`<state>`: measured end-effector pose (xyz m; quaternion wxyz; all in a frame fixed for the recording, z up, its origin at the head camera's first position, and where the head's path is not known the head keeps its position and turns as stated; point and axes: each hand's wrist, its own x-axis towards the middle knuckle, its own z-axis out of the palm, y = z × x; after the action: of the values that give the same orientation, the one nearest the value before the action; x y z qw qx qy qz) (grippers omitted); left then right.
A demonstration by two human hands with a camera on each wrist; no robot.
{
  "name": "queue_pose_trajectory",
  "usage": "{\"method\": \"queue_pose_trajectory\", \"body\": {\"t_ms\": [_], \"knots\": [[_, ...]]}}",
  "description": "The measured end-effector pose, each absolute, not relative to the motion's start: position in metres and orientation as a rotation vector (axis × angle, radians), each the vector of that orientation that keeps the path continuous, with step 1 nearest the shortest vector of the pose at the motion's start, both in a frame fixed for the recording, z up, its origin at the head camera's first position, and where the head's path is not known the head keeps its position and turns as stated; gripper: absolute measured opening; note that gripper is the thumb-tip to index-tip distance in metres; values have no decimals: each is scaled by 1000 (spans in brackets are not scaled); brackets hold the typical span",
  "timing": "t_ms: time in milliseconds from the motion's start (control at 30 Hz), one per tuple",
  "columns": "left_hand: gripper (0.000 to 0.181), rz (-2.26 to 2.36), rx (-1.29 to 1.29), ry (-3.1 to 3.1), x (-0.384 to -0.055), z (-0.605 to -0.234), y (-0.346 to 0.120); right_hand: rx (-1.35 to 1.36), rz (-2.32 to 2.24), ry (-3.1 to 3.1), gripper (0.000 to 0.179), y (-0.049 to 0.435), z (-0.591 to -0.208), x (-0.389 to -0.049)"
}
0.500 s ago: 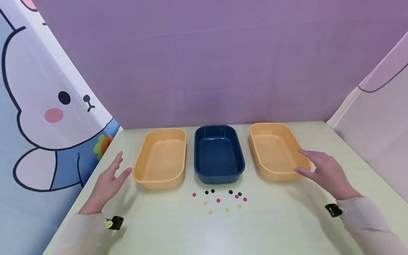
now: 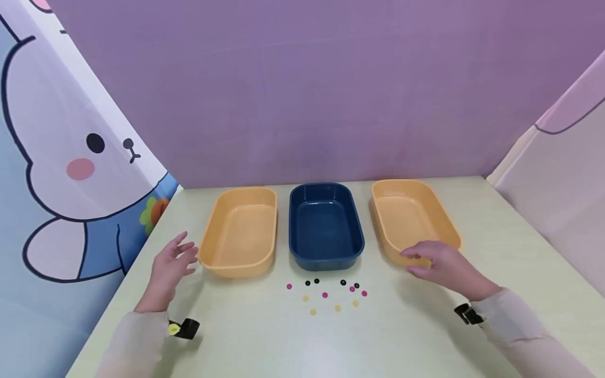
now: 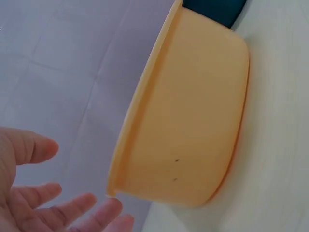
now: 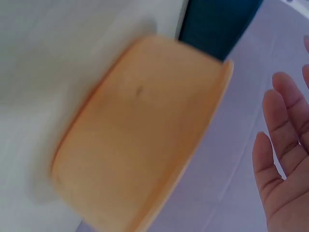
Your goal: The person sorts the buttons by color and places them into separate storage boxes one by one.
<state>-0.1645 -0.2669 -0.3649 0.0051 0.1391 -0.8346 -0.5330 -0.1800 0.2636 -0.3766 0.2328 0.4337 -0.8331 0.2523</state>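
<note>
My left hand (image 2: 171, 270), its fingers loosely bent and holding nothing, hovers just left of the left yellow tray (image 2: 236, 272). In the left wrist view its fingertips (image 3: 112, 207) appear close to that tray's rim; whether they touch it I cannot tell. Above the front of the right yellow tray (image 2: 394, 252) is my right hand (image 2: 446, 266), also with nothing in it. The right wrist view shows its relaxed fingers apart from the tray. Several small button-like discs in black (image 2: 343, 282), pink (image 2: 324, 295) and yellow (image 2: 337, 308) lie scattered on the table.
Between the yellow trays stands a dark blue tray (image 2: 326, 265), with nothing visible inside it. All three rest on a pale table (image 2: 264, 341). A purple cloth (image 2: 321, 94) hangs behind, and a cartoon-printed cloth (image 2: 61, 126) borders the left.
My right hand has moved left, from the right yellow tray's right side to its front. My left hand has shifted slightly right, with its fingers bending more. The trays and discs look undisturbed.
</note>
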Motion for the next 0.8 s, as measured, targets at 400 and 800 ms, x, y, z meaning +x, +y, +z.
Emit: {"method": "queue_pose_trajectory", "body": {"t_ms": [400, 800], "knots": [[73, -1795, 497, -2572, -169, -380, -261, 1261, 645, -2730, 23, 229, -373, -171], [72, -2160, 479, -2356, -171, -386, -264, 1401, 629, -2820, 18, 190, -385, -179]]}}
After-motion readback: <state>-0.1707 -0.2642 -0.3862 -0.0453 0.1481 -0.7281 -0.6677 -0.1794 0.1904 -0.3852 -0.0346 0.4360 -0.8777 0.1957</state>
